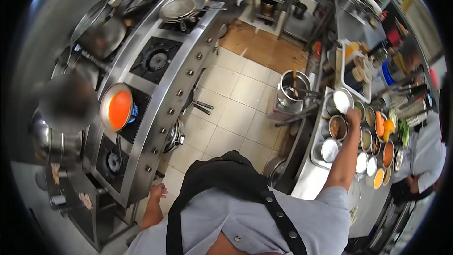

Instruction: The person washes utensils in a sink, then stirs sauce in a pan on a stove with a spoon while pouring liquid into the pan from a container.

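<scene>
Head view: right hand at rim of white-filled container, finger closure unclear.

The long silver steel stove runs down the left of the frame. On it, the round steel pan of orange liquid sits left of centre; the round wire-mesh strainer lies farther up. Beige square floor tiles separate it from the long grey steel counter at right, bearing round metal tubs at right-centre.
</scene>
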{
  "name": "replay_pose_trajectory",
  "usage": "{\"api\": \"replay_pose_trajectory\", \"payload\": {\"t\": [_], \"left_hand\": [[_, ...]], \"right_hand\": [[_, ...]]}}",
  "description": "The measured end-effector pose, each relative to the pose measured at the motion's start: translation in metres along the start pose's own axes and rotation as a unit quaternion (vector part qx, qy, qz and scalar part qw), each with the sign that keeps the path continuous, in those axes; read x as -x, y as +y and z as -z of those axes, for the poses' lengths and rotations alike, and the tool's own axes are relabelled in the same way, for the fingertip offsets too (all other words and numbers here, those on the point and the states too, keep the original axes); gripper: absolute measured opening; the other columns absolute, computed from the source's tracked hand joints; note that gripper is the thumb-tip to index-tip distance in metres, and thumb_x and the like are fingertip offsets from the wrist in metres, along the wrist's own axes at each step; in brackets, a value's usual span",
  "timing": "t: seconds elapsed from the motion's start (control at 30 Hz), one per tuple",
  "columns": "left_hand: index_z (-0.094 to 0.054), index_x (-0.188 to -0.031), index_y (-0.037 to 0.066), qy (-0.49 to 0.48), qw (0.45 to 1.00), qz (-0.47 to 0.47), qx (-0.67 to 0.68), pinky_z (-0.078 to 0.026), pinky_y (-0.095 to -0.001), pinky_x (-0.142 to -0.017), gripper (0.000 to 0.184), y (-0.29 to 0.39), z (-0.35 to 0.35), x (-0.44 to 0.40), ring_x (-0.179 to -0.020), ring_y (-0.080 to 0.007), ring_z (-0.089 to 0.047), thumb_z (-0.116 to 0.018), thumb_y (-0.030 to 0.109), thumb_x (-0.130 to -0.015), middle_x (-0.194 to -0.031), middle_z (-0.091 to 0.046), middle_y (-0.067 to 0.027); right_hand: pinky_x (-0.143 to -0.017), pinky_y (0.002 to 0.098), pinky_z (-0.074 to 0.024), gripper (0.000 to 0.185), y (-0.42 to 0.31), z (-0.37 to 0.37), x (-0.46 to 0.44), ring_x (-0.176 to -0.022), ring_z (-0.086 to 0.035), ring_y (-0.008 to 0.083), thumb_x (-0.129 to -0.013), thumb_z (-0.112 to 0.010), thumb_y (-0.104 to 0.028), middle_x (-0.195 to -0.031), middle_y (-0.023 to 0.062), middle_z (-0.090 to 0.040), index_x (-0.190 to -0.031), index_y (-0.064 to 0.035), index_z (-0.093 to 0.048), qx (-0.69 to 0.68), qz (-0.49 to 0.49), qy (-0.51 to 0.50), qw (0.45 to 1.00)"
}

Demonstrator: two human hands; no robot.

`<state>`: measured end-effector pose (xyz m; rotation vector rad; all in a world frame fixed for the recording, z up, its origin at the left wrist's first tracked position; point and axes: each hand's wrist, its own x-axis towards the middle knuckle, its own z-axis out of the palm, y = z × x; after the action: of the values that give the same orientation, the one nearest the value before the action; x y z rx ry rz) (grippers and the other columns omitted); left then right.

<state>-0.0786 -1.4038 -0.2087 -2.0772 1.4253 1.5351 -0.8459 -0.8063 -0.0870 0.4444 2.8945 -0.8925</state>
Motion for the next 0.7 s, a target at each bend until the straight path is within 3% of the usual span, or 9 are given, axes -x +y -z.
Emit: {"api": "replay_pose_trajectory", "payload": {"t": [0.13,0.2,0.27,0.37,0.43,0.47,0.53,0.57,0.7], "left_hand": [[-0.055,-0.081,0.006,0.013,1.0,0.002,-0.008,-0.046,-0.0342,-0.045,0.014,-0.001,0.0,0.013,-0.056,-0.0179,-0.061,-0.057,0.02,-0.079,-0.068,-0.06,-0.0055],[-0.056,-0.079,0.006,0.006,1.0,0.005,-0.021,-0.045,-0.0333,-0.045,0.015,-0.003,0.0,0.017,-0.055,-0.0174,-0.06,-0.058,0.02,-0.079,-0.067,-0.06,-0.0053],[-0.056,-0.077,0.006,0.004,0.999,-0.006,-0.036,-0.044,-0.0322,-0.044,0.016,-0.006,-0.002,0.018,-0.054,-0.0171,-0.06,-0.058,0.021,-0.079,-0.065,-0.061,-0.0053],[-0.057,-0.074,0.006,-0.007,0.998,-0.023,-0.065,-0.044,-0.0317,-0.043,0.018,0.001,-0.008,0.02,-0.053,-0.0158,-0.06,-0.06,0.023,-0.079,-0.064,-0.061,-0.0046],[-0.062,-0.068,0.004,-0.016,0.988,-0.078,-0.131,-0.046,-0.0341,-0.045,0.03,0.0,-0.011,0.009,-0.05,-0.0161,-0.059,-0.06,0.031,-0.079,-0.061,-0.063,-0.007],[-0.065,-0.067,0.003,-0.014,0.981,-0.106,-0.164,-0.047,-0.0337,-0.046,0.034,0.002,-0.014,0.009,-0.049,-0.0173,-0.058,-0.058,0.034,-0.081,-0.06,-0.063,-0.0083],[-0.064,-0.059,0.006,-0.033,0.958,-0.157,-0.239,-0.047,-0.0353,-0.055,0.039,0.007,-0.015,0.005,-0.051,-0.0219,-0.058,-0.053,0.039,-0.079,-0.055,-0.061,-0.009],[-0.063,-0.056,0.007,-0.024,0.958,-0.175,-0.225,-0.047,-0.0359,-0.058,0.041,0.011,-0.016,0.014,-0.052,-0.0233,-0.058,-0.051,0.04,-0.078,-0.054,-0.06,-0.0094],[-0.061,-0.069,-0.001,-0.015,0.987,-0.155,-0.048,-0.049,-0.0305,-0.054,0.028,-0.001,-0.016,0.011,-0.051,-0.0164,-0.059,-0.058,0.023,-0.082,-0.061,-0.062,-0.0082]], "right_hand": [[-0.045,0.0381,-0.045,0.022,-0.039,0.011,0.032,-0.051,-0.055,0.0233,-0.073,-0.049,-0.013,-0.061,0.0166,-0.056,-0.065,0.0067,-0.057,-0.194,0.002,0.019,0.981],[-0.051,0.036,-0.0474,0.03,-0.036,0.009,0.018,-0.053,-0.058,0.025,-0.072,-0.048,-0.016,-0.065,0.0195,-0.059,-0.073,0.0119,-0.058,-0.16,0.065,0.028,0.985],[-0.052,0.0351,-0.0478,0.034,-0.006,0.001,-0.038,-0.056,-0.06,0.026,-0.071,-0.047,-0.018,-0.068,0.0215,-0.061,-0.074,0.014,-0.058,0.004,0.103,0.056,0.993],[-0.05,0.0359,-0.0473,0.037,-0.1,0.037,0.052,-0.056,-0.061,0.0273,-0.072,-0.047,-0.02,-0.066,0.0214,-0.06,-0.073,0.0152,-0.058,-0.053,0.11,0.018,0.992],[-0.046,0.0353,-0.0467,0.036,-0.088,0.03,0.023,-0.054,-0.061,0.0257,-0.075,-0.049,-0.025,-0.065,0.0173,-0.06,-0.072,0.01,-0.058,0.019,0.188,0.042,0.981],[-0.044,0.035,-0.0451,0.035,-0.104,0.028,0.037,-0.05,-0.058,0.0232,-0.077,-0.049,-0.028,-0.061,0.0145,-0.059,-0.068,0.0053,-0.057,-0.042,0.2,0.061,0.977],[-0.039,0.0315,-0.0397,0.028,-0.114,0.022,0.025,-0.043,-0.052,0.0188,-0.077,-0.05,-0.026,-0.055,0.0103,-0.055,-0.067,0.0001,-0.054,-0.052,0.204,-0.006,0.978],[-0.038,0.0291,-0.0391,0.024,-0.143,0.024,0.055,-0.043,-0.052,0.0161,-0.077,-0.049,-0.023,-0.054,0.0079,-0.054,-0.068,-0.0013,-0.052,-0.001,0.205,-0.005,0.979],[-0.033,0.0262,-0.0375,0.022,-0.207,-0.009,0.128,-0.036,-0.048,0.0141,-0.081,-0.046,-0.017,-0.049,0.0058,-0.05,-0.063,-0.004,-0.048,-0.131,0.243,-0.1,0.956]]}}
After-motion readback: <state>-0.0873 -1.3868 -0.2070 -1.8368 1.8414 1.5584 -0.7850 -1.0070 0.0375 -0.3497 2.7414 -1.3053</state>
